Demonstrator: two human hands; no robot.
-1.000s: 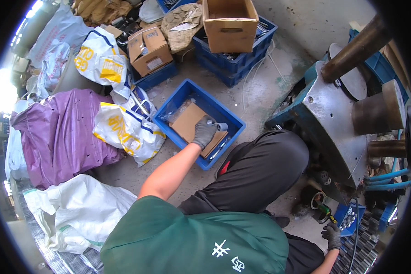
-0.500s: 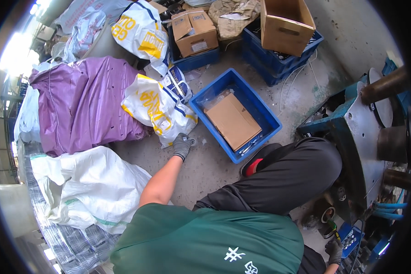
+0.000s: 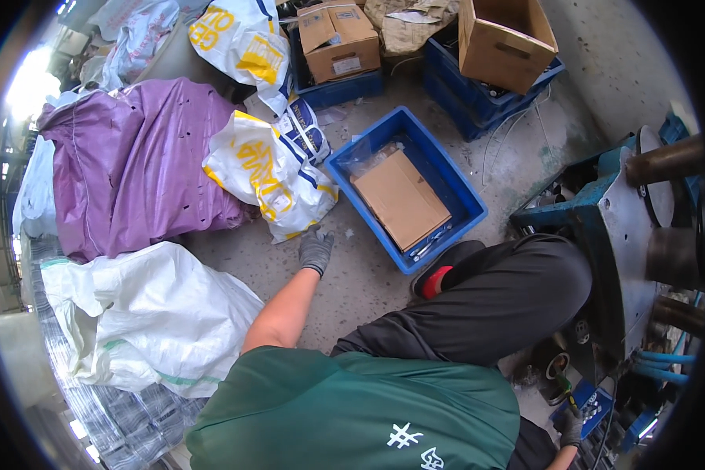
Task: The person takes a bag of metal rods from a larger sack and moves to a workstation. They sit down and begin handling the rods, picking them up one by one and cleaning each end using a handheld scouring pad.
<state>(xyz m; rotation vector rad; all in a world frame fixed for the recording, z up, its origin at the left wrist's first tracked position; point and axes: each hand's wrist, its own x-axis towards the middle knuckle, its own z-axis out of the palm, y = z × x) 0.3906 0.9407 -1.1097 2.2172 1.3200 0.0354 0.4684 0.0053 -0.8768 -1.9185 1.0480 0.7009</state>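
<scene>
Grey-gloved left hand [image 3: 316, 251] just beside white-and-yellow plastic bag [image 3: 252, 168]; I cannot tell its grip. Grey-gloved right hand [image 3: 571, 428] seemingly closed around green-and-yellow tool [image 3: 565, 384].

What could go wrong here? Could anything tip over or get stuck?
The brown, open-topped rectangular box sits on stacked blue plastic crates, so a bump might tip it off. The bent leg in black trousers is close to the open blue rectangular plastic crate and might nudge it. The left hand in a grey glove is by the crumpled white-and-yellow plastic bag, so it might snag.
</scene>
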